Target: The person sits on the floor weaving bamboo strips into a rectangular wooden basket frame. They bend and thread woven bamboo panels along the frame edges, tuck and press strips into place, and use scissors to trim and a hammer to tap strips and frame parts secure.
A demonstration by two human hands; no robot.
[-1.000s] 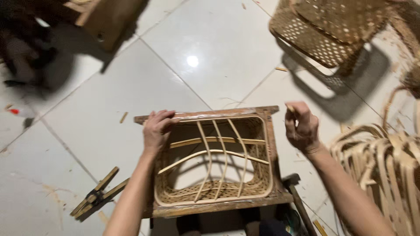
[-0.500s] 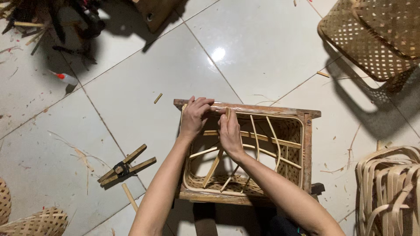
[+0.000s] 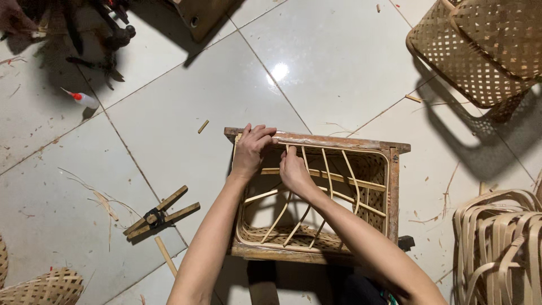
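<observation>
A rectangular wooden frame point(image 3: 350, 142) stands on the tiled floor with a half-woven bamboo basket point(image 3: 316, 234) inside it. My left hand point(image 3: 250, 148) grips the far rail of the frame near its left corner. My right hand point(image 3: 293, 169) is just beside it, inside the frame, with its fingers pinching the top of an upright bamboo strip point(image 3: 280, 216) against the rim. More bare bamboo ribs curve across the opening to the right.
A wooden clamp point(image 3: 161, 213) lies on the floor at left. Finished woven baskets point(image 3: 480, 45) sit at the top right, a coil of bamboo strips point(image 3: 499, 248) at the right, a woven piece point(image 3: 39, 288) at bottom left, and a small glue bottle point(image 3: 83, 100) at upper left.
My right hand came in from outside the frame's right side to the far rail beside my left hand. The view shifted, so the frame now appears further right.
</observation>
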